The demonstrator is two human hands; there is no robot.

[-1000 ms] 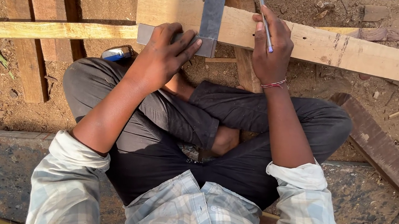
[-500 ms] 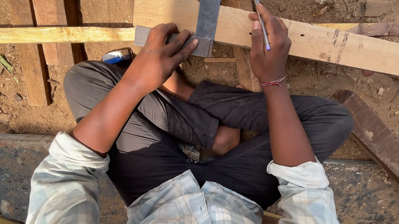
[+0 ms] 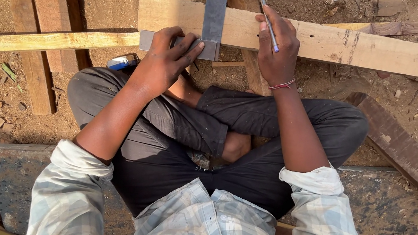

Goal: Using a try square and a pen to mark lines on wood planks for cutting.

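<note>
Little has changed over the last second: the left hand point(image 3: 165, 61) still presses the stock of the metal try square point(image 3: 212, 27) against the near edge of the pale wooden plank point(image 3: 361, 48), and the square's blade still runs straight up across the plank's face and out of the top of the picture. The whole scene has slid slightly in the view, which looks more like a small movement of the head than any shift of the square on the wood. The right hand point(image 3: 277, 49) has stayed on the plank just to the right of the blade, its fingers closed around a slim pen point(image 3: 268, 20) with the tip pointing away from the body. That steadiness suggests the square is seated and the pen is poised for marking beside the blade. No drawn line can be made out on the wood; the right hand covers the stretch where one might be. The blade's far end is cut off by the top edge, and the pen's tip is too small to tell whether it touches the plank. A small blue-and-silver object point(image 3: 123, 61) by the left knee is half hidden.
</note>
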